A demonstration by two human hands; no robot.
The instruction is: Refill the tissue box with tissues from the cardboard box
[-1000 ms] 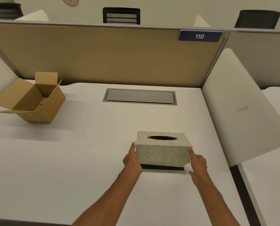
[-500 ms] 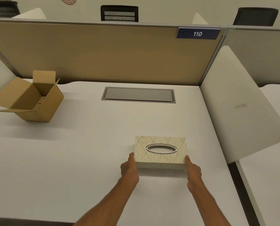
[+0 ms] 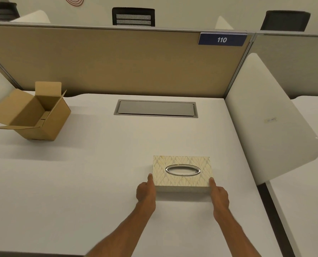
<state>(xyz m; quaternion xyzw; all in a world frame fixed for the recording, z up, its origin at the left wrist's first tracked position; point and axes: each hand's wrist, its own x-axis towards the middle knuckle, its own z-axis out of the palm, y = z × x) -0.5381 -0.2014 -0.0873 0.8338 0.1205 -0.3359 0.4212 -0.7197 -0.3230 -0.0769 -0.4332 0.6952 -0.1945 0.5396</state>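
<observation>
The tissue box (image 3: 182, 180), cream with a leaf pattern and a silver oval slot on top, lies flat on the white desk (image 3: 80, 182) in front of me. My left hand (image 3: 145, 191) presses against its near left corner and my right hand (image 3: 219, 196) against its near right corner, so the box is held between them. I see no tissue in the slot. The brown cardboard box (image 3: 48, 123) stands tilted at the far left of the desk with its flaps open. The part of its inside that I can see shows only cardboard.
A grey cable hatch (image 3: 156, 108) is set into the desk behind the tissue box. A tan partition (image 3: 117, 62) with a blue 110 sign (image 3: 222, 39) closes the back. A white rounded divider (image 3: 265, 117) borders the right side. Chairs stand beyond the partition.
One second ago the tissue box cover was raised and tilted over a dark base. It has come down flat on the desk, with both hands staying at its ends.
</observation>
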